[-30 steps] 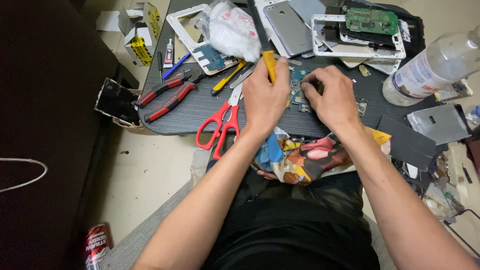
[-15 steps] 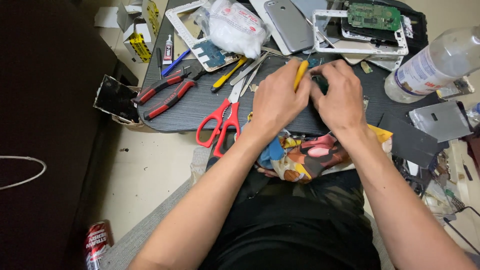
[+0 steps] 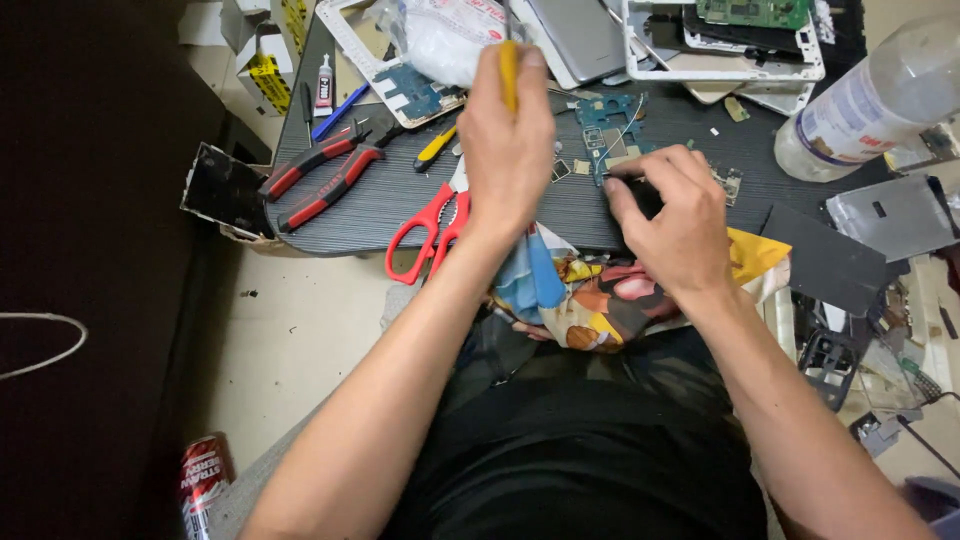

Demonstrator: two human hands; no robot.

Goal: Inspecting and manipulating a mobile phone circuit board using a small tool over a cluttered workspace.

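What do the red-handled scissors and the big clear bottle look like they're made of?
The red-handled scissors: glossy red handles, probably plastic; the blades are mostly hidden by the left hand.
The big clear bottle: see-through and slightly cloudy, likely thin plastic, with a wrapped label.

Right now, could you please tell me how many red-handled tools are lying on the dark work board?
3: two red-handled pliers lie side by side at the board's left end, and red scissors lie at its front edge beside the left hand. Others may be hidden under the clutter.
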